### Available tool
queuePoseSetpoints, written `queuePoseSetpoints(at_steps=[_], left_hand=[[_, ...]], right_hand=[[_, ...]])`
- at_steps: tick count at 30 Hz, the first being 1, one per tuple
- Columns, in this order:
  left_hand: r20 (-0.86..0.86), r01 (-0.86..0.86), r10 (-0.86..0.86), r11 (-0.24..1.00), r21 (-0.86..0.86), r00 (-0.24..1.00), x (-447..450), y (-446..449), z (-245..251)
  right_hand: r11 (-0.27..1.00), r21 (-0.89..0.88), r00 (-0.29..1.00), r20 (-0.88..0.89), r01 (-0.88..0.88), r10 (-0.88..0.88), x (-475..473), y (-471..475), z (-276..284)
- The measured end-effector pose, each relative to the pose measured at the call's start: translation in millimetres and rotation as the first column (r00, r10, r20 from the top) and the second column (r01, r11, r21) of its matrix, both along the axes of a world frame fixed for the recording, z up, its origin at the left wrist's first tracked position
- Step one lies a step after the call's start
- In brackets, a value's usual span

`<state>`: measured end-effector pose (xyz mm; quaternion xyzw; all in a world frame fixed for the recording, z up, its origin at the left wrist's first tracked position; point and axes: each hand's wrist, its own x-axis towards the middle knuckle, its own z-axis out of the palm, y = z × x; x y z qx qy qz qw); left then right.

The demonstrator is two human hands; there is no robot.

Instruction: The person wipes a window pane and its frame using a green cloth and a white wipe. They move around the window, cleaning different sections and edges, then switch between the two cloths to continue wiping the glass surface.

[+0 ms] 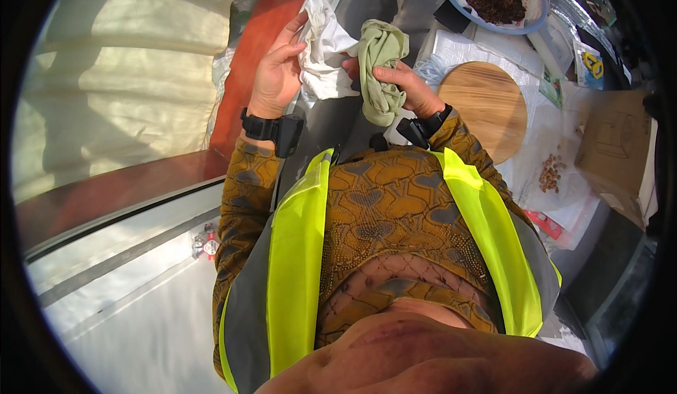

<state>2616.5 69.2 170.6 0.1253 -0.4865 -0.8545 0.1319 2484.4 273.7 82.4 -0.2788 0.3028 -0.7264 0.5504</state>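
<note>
My left hand is raised at the upper middle, its thumb and fingers closed on the edge of a crumpled white cloth. To its right, my right hand grips a bunched pale green cloth, with the thumb lying over the folds. The two cloths hang side by side, and some fingertips of my right hand show between them, close to the white one. Whether these fingertips touch the white cloth I cannot tell. A black band is on each wrist.
Right of my hands lie a round wooden board and a pile of small brown pieces. A cardboard box stands farther right. A blue basin holds dark dried material at the top. A red-brown ledge and cream curtain are at left.
</note>
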Motion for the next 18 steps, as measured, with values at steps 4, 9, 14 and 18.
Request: queuePoseSetpoints(at_steps=[4,9,14,18], left_hand=[[0.085,0.004,0.012,0.984,-0.179,0.996,14,-3,-11],[0.223,0.024,0.075,0.911,-0.411,0.972,26,-5,-33],[0.117,-0.175,0.231,0.916,-0.361,0.966,32,-7,-32],[0.030,-0.272,0.289,0.926,-0.261,0.957,28,-9,-17]], right_hand=[[0.999,-0.030,0.999,-0.041,-0.019,0.018,-5,-2,7],[0.998,-0.024,0.972,-0.229,0.056,-0.060,-6,-3,19],[0.997,-0.001,0.964,-0.257,0.075,-0.073,-3,-9,17],[0.994,0.110,0.980,-0.201,0.010,0.012,2,-9,10]])
